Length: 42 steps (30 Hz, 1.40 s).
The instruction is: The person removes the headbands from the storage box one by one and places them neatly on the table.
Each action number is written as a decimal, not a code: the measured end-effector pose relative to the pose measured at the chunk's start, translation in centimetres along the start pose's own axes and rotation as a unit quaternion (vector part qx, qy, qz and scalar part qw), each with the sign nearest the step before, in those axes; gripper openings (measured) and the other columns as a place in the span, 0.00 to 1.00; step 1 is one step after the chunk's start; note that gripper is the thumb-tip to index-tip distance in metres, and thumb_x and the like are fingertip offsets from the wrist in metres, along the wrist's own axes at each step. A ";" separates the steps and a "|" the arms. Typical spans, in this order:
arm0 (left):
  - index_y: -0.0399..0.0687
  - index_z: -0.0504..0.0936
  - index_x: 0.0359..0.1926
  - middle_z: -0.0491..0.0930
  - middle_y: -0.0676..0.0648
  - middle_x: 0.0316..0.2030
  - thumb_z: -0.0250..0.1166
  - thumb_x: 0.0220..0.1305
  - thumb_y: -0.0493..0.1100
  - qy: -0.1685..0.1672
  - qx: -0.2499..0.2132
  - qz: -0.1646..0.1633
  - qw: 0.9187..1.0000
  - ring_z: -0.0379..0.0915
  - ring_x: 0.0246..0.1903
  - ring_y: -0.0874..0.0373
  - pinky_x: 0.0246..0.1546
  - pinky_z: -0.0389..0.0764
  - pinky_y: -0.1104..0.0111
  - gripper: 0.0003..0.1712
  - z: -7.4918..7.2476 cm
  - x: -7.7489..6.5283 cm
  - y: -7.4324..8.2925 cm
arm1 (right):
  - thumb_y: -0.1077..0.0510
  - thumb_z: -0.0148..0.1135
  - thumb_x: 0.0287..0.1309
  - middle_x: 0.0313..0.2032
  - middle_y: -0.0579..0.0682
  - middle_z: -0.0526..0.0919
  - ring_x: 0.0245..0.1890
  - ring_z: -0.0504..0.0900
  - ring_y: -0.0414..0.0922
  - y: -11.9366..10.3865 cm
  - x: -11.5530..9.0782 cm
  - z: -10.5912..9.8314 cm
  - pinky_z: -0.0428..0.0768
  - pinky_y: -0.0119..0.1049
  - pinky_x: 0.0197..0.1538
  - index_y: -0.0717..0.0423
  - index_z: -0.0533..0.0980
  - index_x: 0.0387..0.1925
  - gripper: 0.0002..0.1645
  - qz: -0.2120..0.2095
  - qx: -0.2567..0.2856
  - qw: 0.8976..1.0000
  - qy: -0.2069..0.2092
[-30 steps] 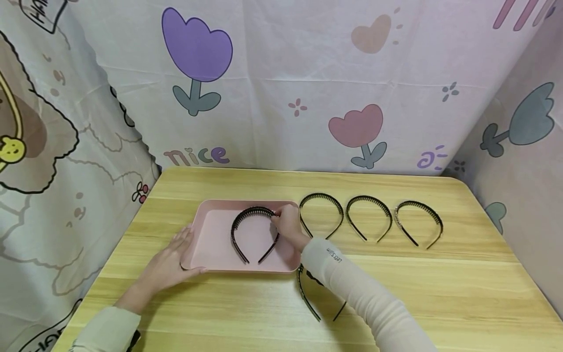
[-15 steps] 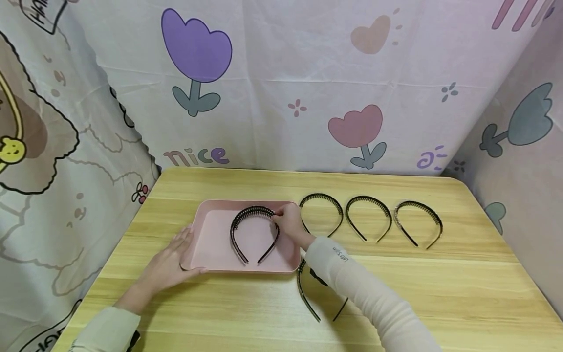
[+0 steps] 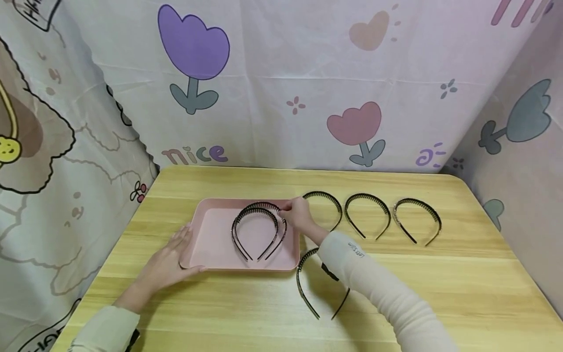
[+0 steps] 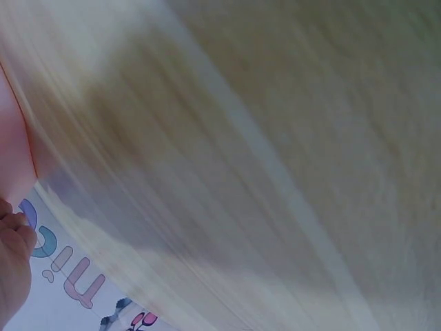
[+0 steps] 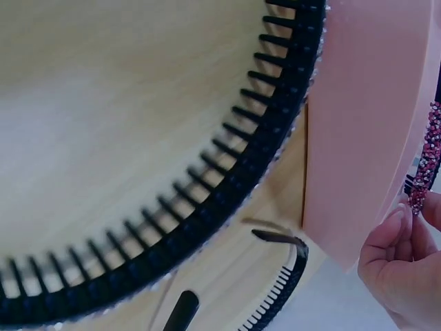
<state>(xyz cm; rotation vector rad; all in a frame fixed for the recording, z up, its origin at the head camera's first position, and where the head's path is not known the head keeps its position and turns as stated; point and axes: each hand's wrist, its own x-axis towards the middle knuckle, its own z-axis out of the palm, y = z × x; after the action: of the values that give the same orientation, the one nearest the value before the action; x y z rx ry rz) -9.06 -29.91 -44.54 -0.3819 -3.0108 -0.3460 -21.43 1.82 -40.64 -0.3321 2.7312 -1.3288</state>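
Note:
In the head view, two black toothed headbands overlap inside the pink tray (image 3: 211, 244). My right hand (image 3: 298, 215) pinches the rear headband (image 3: 264, 204) on its right side, at the tray's right end. The right wrist view shows that pinched band (image 5: 433, 145) covered in red and silver rhinestones, held between thumb and fingertips. In front of it, the other headband (image 3: 235, 234) lies in the tray. My left hand (image 3: 164, 261) rests against the tray's left end, its fingers straight along the side and the thumb at the front edge.
Three black headbands lie in a row right of the tray: near (image 3: 323, 193), middle (image 3: 368, 196) and far right (image 3: 418, 201). Another headband (image 3: 303, 288) lies in front, partly under the right sleeve (image 3: 374, 288). A printed cloth (image 3: 272, 58) hangs behind the wooden table (image 3: 228, 313).
My right hand has shifted slightly right with the pinched headband, so the two headbands in the tray now stand visibly apart. My left hand stays at the tray.

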 end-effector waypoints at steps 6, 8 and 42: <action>0.26 0.59 0.65 0.55 0.30 0.67 0.66 0.44 0.68 0.008 -0.002 0.004 1.000 0.55 0.65 0.35 0.61 0.65 0.46 0.60 0.2 0.1 0.0 | 0.65 0.65 0.50 0.30 0.59 0.87 0.32 0.85 0.50 0.3 -0.6 -0.9 0.84 0.34 0.37 0.65 0.84 0.29 0.05 0.000 -0.006 1.000 -0.009; 0.26 0.58 0.65 0.55 0.31 0.67 0.66 0.45 0.68 0.007 -0.003 0.004 1.000 0.54 0.65 0.35 0.62 0.64 0.45 0.60 0.2 0.1 -0.1 | 0.65 0.65 0.50 0.31 0.59 0.87 0.33 0.85 0.50 0.5 -0.7 -1.2 0.84 0.34 0.37 0.65 0.84 0.29 0.05 0.002 -0.006 1.000 -0.010; 0.28 0.56 0.66 0.53 0.31 0.68 0.65 0.46 0.68 -0.007 -0.013 -0.013 1.000 0.52 0.66 0.35 0.63 0.62 0.44 0.60 -0.1 0.0 0.1 | 0.62 0.66 0.50 0.28 0.57 0.87 0.22 0.79 0.38 4.0 -3.2 -5.9 0.78 0.28 0.26 0.63 0.84 0.29 0.06 0.049 -0.027 0.998 -0.025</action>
<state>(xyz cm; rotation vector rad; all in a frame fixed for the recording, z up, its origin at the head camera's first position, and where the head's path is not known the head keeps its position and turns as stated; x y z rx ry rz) -9.00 -29.89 -44.45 -0.3482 -3.0301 -0.3850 -19.93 9.45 -40.18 -0.2296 2.7088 -1.2088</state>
